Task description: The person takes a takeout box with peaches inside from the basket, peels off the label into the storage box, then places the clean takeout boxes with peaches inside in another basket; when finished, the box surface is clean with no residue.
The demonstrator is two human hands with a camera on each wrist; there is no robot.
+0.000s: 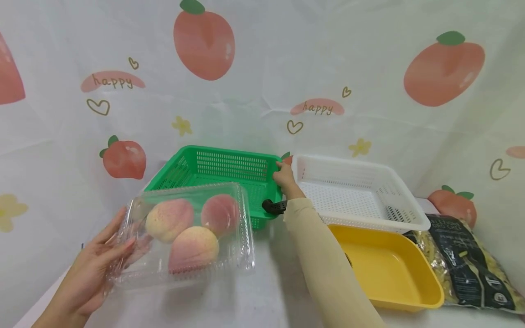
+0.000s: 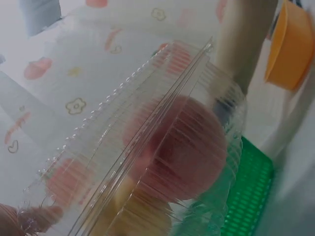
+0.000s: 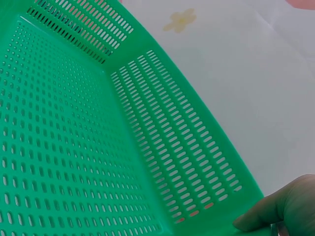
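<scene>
My left hand [image 1: 92, 269] grips the left side of a clear plastic clamshell box [image 1: 229, 255]. Three pink-and-yellow peaches show through it, one peach [image 1: 193, 249] at the front and two behind. In the left wrist view the box [image 2: 170, 93] fills the middle, with a peach [image 2: 182, 142] seen through its ribbed wall. My right hand [image 1: 285, 178] pinches the right rim of a green perforated basket [image 1: 231, 157] that has nothing in it. In the right wrist view the thumb of the right hand [image 3: 290, 204] lies on the inner side of the basket's corner [image 3: 216, 211].
A white perforated basket [image 1: 344, 165] stands right of the green one. In front of it sits a yellow tub [image 1: 385, 269], partly behind the right sleeve. A dark pasta bag [image 1: 463, 264] lies at far right. Behind everything hangs a fruit-printed cloth [image 1: 262, 54].
</scene>
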